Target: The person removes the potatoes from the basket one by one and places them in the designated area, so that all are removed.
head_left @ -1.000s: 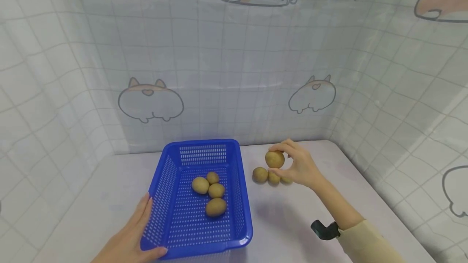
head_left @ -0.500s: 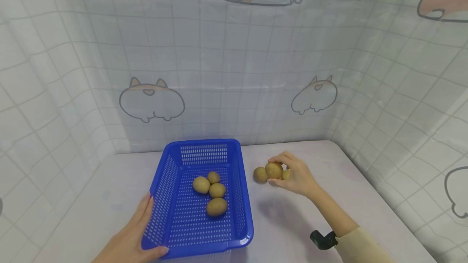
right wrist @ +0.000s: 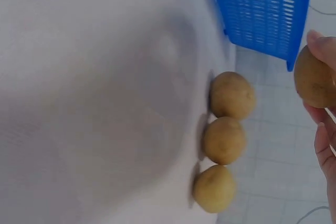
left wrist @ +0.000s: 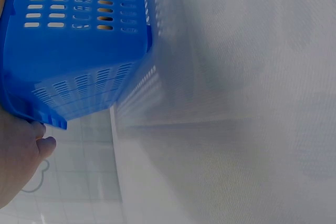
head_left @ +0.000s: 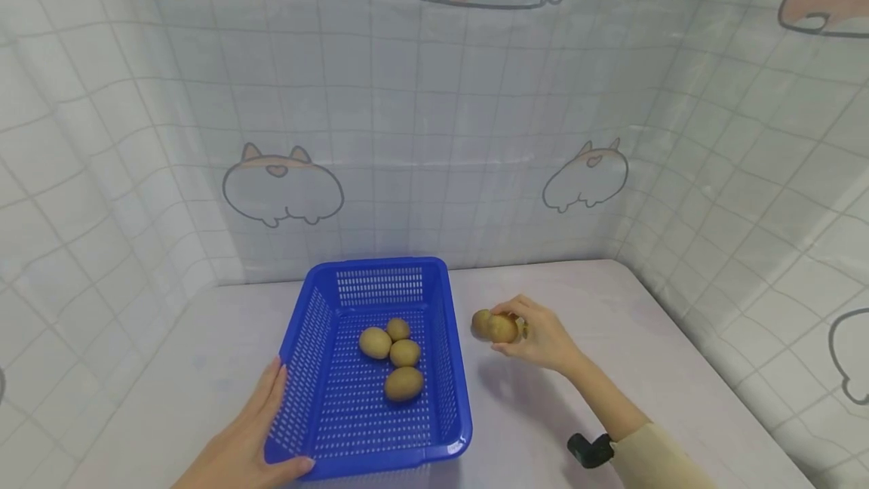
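Note:
My right hand (head_left: pixel 546 338) holds a potato (head_left: pixel 503 328) between thumb and fingers, low beside the other potatoes on the table. In the right wrist view the held potato (right wrist: pixel 314 80) is raised apart from a row of three potatoes (right wrist: pixel 224 141) on the white surface. The head view shows the row mostly hidden behind the hand, with one potato (head_left: pixel 480 324) visible at its left end. My left hand (head_left: pixel 237 432) rests at the near left corner of a blue plastic basket (head_left: pixel 453 368), fingers straight along its side and thumb on the front rim. Several potatoes (head_left: pixel 403 384) lie inside the basket.
The white table (head_left: pixel 557 281) ends against a tiled-pattern curtain (head_left: pixel 421 134) with cartoon dogs at the back and sides. A black wrist device (head_left: pixel 589 450) sits by the right sleeve (head_left: pixel 655 462).
My right hand has lowered and shifted slightly left with the potato, towards the row's left end. My left hand and the basket keep their places.

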Demonstrator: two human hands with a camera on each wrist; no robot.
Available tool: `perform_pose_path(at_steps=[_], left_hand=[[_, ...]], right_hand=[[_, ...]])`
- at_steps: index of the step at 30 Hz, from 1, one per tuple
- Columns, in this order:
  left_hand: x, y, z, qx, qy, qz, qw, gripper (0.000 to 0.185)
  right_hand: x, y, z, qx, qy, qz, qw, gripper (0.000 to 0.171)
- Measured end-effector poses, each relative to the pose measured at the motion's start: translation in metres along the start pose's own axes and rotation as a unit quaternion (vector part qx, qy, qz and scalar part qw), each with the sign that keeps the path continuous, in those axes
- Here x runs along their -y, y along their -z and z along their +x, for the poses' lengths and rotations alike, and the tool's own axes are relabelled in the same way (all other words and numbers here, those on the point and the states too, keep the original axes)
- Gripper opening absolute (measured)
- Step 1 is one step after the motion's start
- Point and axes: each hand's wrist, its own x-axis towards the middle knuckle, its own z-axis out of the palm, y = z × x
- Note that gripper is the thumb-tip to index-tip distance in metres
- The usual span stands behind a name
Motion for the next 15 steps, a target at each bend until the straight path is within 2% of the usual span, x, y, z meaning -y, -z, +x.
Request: perform_pose_path(at_steps=[9, 15], left_hand=[[-0.002, 0.001, 0.000, 0.011, 0.011, -0.003, 0.9999, 0.123], [-0.002, 0.000, -0.001, 0.010, 0.011, -0.002, 0.9999, 0.123]], right_hand=[[-0.009, -0.013, -0.010, 0.026, -0.037, 0.007, 0.999, 0.053], [-0.018, -0.023, -0.014, 0.026, 0.010, -0.030, 0.999, 0.048]])
